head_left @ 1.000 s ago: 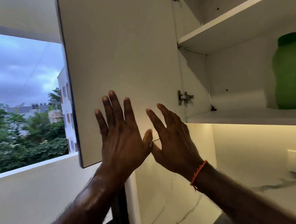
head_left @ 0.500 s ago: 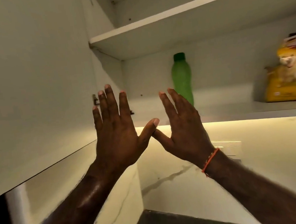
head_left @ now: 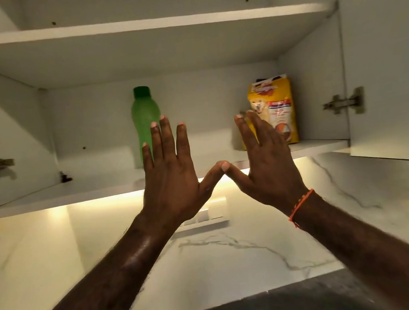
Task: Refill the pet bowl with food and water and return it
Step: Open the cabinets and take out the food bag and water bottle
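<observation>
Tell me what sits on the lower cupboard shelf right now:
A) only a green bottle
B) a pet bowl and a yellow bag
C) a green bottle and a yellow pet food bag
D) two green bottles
C: the green bottle stands left and the yellow pet food bag right on the lower shelf; no bowl is in view.

A white lower shelf (head_left: 101, 188) inside the open wall cabinet carries two things. A green bottle (head_left: 143, 115) with a darker green cap stands upright toward its middle-left, near the back wall. Well apart from it, at the right end beside the cabinet's side wall, a yellow pet food bag (head_left: 275, 102) stands upright. The upper shelf (head_left: 134, 26) shows only its front edge and underside.
</observation>
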